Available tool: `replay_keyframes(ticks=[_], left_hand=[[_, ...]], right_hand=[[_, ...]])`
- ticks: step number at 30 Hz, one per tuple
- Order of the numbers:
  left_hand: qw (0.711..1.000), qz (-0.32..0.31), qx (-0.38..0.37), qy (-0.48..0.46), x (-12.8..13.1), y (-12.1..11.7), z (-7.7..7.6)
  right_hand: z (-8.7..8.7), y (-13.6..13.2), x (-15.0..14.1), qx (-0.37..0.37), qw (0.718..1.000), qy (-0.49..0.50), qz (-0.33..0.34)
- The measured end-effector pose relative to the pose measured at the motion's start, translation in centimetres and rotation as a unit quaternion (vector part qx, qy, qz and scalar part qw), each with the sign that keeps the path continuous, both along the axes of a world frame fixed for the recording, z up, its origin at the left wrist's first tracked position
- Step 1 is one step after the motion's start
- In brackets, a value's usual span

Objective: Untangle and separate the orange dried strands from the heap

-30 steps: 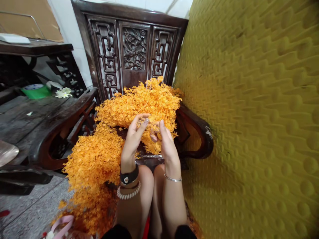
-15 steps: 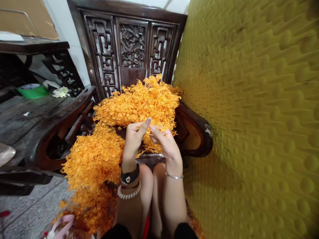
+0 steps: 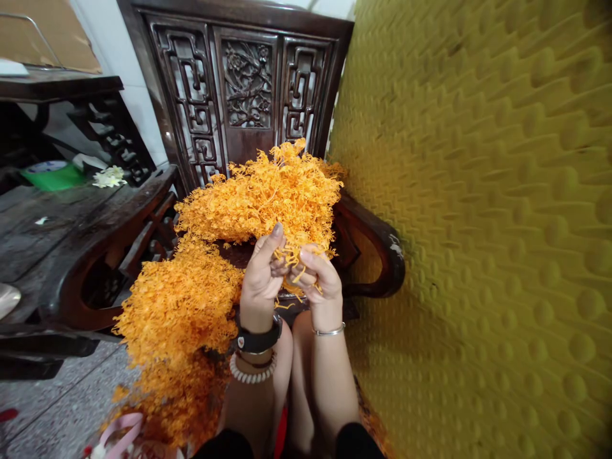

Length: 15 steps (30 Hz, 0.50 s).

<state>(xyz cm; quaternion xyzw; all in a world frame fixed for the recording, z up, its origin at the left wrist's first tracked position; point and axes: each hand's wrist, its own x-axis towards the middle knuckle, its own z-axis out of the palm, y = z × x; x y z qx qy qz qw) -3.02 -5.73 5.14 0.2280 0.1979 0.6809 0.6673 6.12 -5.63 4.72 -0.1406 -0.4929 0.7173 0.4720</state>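
Observation:
Between both hands is a small orange artificial flower sprig [image 3: 289, 254] with thin curly strands. My left hand [image 3: 262, 268] is closed on its left side, thumb pointing up, with a dark watch band at the wrist. Closed on the sprig's right side, my right hand [image 3: 319, 273] pinches it with thumb and finger. Just behind the hands, a big heap of orange artificial flowers [image 3: 258, 201] lies on a dark wooden chair. A second orange bunch [image 3: 179, 309] spills down to the left of my left forearm.
The chair's carved back [image 3: 248, 83] rises behind the heap, and its curved armrest [image 3: 382, 255] is on the right. A yellow textured panel [image 3: 478, 210] stands along the right side. At left, a wooden surface holds green tape [image 3: 52, 175] and white flowers [image 3: 109, 177].
My hands have turned so the fingers and the orange strands between them show more. The left hand has tilted upright. The view has shifted slightly.

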Motion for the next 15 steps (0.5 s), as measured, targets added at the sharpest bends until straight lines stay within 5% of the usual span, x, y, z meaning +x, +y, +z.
replay_keyframes(ticks=[4, 10, 15], left_hand=[[0.998, -0.019, 0.057, -0.01, -0.3, -0.2, 0.6], [0.969, 0.052, 0.071, 0.229, -1.0, 0.2, -0.5], [0.96, 0.078, 0.087, 0.255, -2.2, 1.0, -1.4]], right_hand=[[-0.2, 0.3, 0.3, -0.001, 0.999, 0.008, -0.042], [0.3, 0.4, 1.5, 0.017, 0.99, -0.063, -0.125], [0.6, 0.1, 2.0, 0.012, 0.987, -0.094, -0.133]])
